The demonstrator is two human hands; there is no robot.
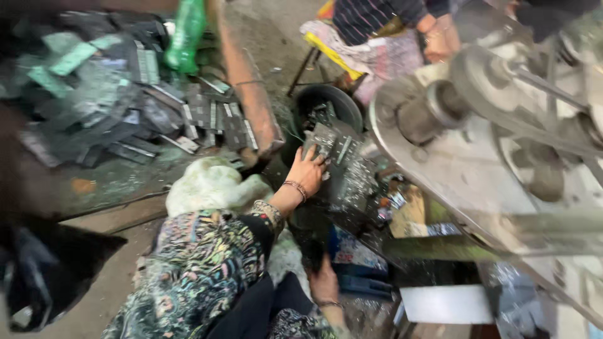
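Left hand (308,171) pressed flat, fingers spread, on dark grey flat circuit-board panel (339,169) beside black round tub (333,103). Right hand (325,284) gripping panel's lower edge (blurred). Risk: slipping toward grey metal belt-driven machine (490,125); cuts from sharp edges.

— What is this person wearing?
— A loose garment with a busy multicoloured floral print, dark trim edging the sleeve (251,226), and beaded bracelets circling both wrists.
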